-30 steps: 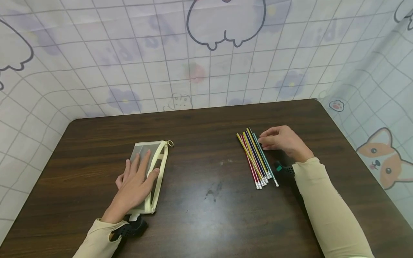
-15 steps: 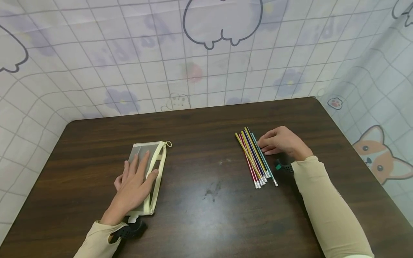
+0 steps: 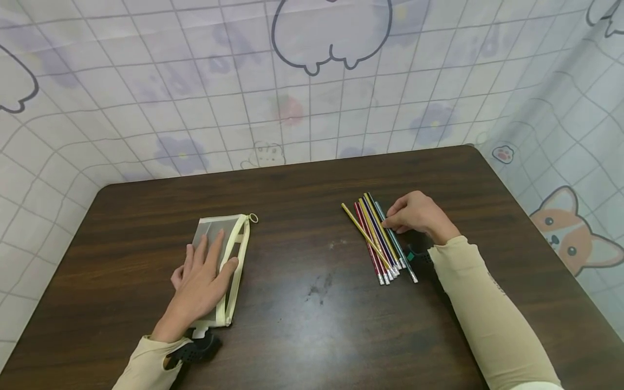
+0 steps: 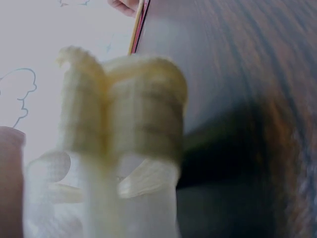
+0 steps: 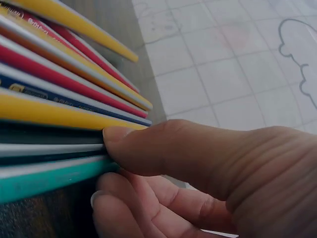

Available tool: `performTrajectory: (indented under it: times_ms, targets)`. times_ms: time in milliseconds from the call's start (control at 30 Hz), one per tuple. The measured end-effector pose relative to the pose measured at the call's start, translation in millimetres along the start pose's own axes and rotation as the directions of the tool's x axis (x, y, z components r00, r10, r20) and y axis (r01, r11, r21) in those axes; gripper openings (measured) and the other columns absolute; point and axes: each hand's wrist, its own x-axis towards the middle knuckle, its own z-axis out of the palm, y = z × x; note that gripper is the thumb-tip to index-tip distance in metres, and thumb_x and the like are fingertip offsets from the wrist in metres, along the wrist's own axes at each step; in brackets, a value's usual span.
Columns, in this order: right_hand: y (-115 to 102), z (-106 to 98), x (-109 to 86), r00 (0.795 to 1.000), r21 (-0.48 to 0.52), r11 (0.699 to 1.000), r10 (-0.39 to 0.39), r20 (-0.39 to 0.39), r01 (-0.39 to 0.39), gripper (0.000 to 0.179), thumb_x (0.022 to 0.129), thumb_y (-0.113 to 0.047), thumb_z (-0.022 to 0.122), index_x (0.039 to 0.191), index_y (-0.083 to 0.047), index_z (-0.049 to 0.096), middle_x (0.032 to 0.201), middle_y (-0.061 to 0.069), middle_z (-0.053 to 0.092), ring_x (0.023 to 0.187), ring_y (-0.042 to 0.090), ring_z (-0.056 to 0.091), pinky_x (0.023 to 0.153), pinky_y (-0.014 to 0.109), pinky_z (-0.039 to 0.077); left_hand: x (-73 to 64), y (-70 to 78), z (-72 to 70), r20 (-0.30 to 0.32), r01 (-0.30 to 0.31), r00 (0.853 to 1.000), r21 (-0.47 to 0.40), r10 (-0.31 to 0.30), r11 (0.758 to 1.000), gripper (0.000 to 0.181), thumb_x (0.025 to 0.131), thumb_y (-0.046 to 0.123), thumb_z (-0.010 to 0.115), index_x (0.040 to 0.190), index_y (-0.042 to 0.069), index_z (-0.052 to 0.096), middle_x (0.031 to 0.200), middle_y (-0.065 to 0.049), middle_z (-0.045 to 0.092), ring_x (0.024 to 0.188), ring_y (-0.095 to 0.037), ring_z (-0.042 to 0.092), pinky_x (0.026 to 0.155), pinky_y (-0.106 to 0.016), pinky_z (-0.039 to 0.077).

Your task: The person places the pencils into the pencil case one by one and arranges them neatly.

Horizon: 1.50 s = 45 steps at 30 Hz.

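Note:
My left hand (image 3: pixel 201 287) lies spread on a see-through pencil case (image 3: pixel 238 273) with pale yellow edging and a ring at its zip. In the left wrist view, a blurred pale yellow fabric loop (image 4: pixel 143 104) fills the middle. To the right lies a loose bundle of pencils (image 3: pixel 374 235) in red, yellow, dark blue and teal, their eraser ends towards me. My right hand (image 3: pixel 418 214) pinches at its far right side. Up close, the thumb (image 5: pixel 148 144) is on a dark pencil (image 5: pixel 54 135) beside a yellow one, with curled fingers by the teal pencil (image 5: pixel 54 178).
Both things lie on a dark wooden table (image 3: pixel 302 206). A white grid-patterned cloth (image 3: pixel 219 97) rises behind the table and along its sides. Black bands (image 3: pixel 197 349) sit at the wrists.
My right hand has moved slightly left onto the pencils. The leftmost yellow pencil's far end has swung left, away from the others. My left hand stays on the pencil case.

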Motion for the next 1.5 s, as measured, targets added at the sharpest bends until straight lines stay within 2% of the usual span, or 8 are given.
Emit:
performTrajectory:
  times_ms: [267, 600, 833, 1067, 1167, 1367, 1500]
  targets:
    - [-1, 3, 0.8, 0.999, -0.004, 0.999, -0.035, -0.011, 0.035, 0.027, 0.092, -0.022, 0.077, 0.109, -0.001, 0.074, 0.109, 0.015, 0.072, 0.085, 0.021, 0.073, 0.081, 0.036, 0.063, -1.5, -1.8, 0.7, -0.001, 0.005, 1.000, -0.004, -0.005, 1.000, 0.077, 0.106, 0.065, 0.033, 0.168, 0.031, 0.001, 0.175, -0.022, -0.005, 0.158, -0.055, -0.012, 0.107, -0.075, 0.008]
    - [8, 0, -1.2, 0.998, 0.101, 0.993, -0.070, 0.006, 0.069, 0.034, 0.101, -0.017, 0.060, 0.128, 0.004, 0.063, 0.123, 0.020, 0.061, 0.098, 0.026, 0.067, 0.085, 0.040, 0.064, 0.3, -1.7, 1.4, -0.008, -0.017, 1.000, -0.008, 0.017, 1.000, 0.077, 0.107, 0.064, 0.033, 0.168, 0.031, 0.001, 0.175, -0.023, -0.004, 0.158, -0.056, -0.012, 0.107, -0.075, 0.008]
    - [10, -3, 0.6, 0.998, 0.112, 0.991, -0.067, -0.004, 0.067, 0.033, 0.105, -0.019, 0.053, 0.130, 0.002, 0.060, 0.129, 0.020, 0.057, 0.103, 0.031, 0.063, 0.083, 0.038, 0.063, 0.1, -1.8, 3.2, -0.016, -0.016, 1.000, -0.007, 0.016, 1.000, 0.077, 0.107, 0.063, 0.034, 0.168, 0.030, 0.002, 0.175, -0.024, -0.003, 0.158, -0.056, -0.011, 0.107, -0.075, 0.009]
    - [3, -5, -3.9, 0.997, 0.164, 0.983, -0.082, -0.009, 0.083, 0.033, 0.105, -0.022, 0.053, 0.130, 0.000, 0.057, 0.117, 0.017, 0.056, 0.088, 0.024, 0.061, 0.076, 0.036, 0.063, -0.9, -1.5, 3.3, -0.012, -0.004, 1.000, -0.008, 0.004, 1.000, 0.077, 0.107, 0.063, 0.034, 0.168, 0.031, 0.002, 0.175, -0.023, -0.004, 0.158, -0.055, -0.012, 0.108, -0.075, 0.008]
    - [1, -5, -4.0, 0.996, 0.177, 0.980, -0.092, 0.008, 0.090, 0.032, 0.105, -0.021, 0.052, 0.130, -0.001, 0.055, 0.119, 0.017, 0.058, 0.084, 0.021, 0.060, 0.074, 0.034, 0.063, -1.3, -1.6, 2.6, -0.012, -0.004, 1.000, -0.013, 0.004, 1.000, 0.077, 0.107, 0.063, 0.034, 0.168, 0.031, 0.002, 0.175, -0.023, -0.004, 0.158, -0.055, -0.012, 0.108, -0.075, 0.008]
    - [-3, -3, -4.4, 0.994, 0.179, 0.979, -0.107, 0.029, 0.100, 0.033, 0.106, -0.022, 0.051, 0.134, -0.005, 0.054, 0.126, 0.020, 0.060, 0.088, 0.024, 0.061, 0.075, 0.035, 0.063, -1.5, -1.4, 0.8, -0.011, -0.014, 1.000, -0.017, 0.013, 1.000, 0.077, 0.107, 0.064, 0.034, 0.168, 0.031, 0.002, 0.175, -0.023, -0.003, 0.158, -0.055, -0.012, 0.108, -0.075, 0.008]
    - [-6, 1, -5.0, 0.992, 0.206, 0.972, -0.124, 0.035, 0.114, 0.036, 0.104, -0.023, 0.053, 0.136, -0.006, 0.055, 0.120, 0.017, 0.059, 0.090, 0.024, 0.062, 0.075, 0.036, 0.063, -1.4, -1.1, -0.2, -0.009, -0.016, 1.000, -0.017, 0.015, 1.000, 0.077, 0.107, 0.064, 0.034, 0.168, 0.032, 0.002, 0.175, -0.023, -0.003, 0.158, -0.055, -0.012, 0.108, -0.075, 0.008]
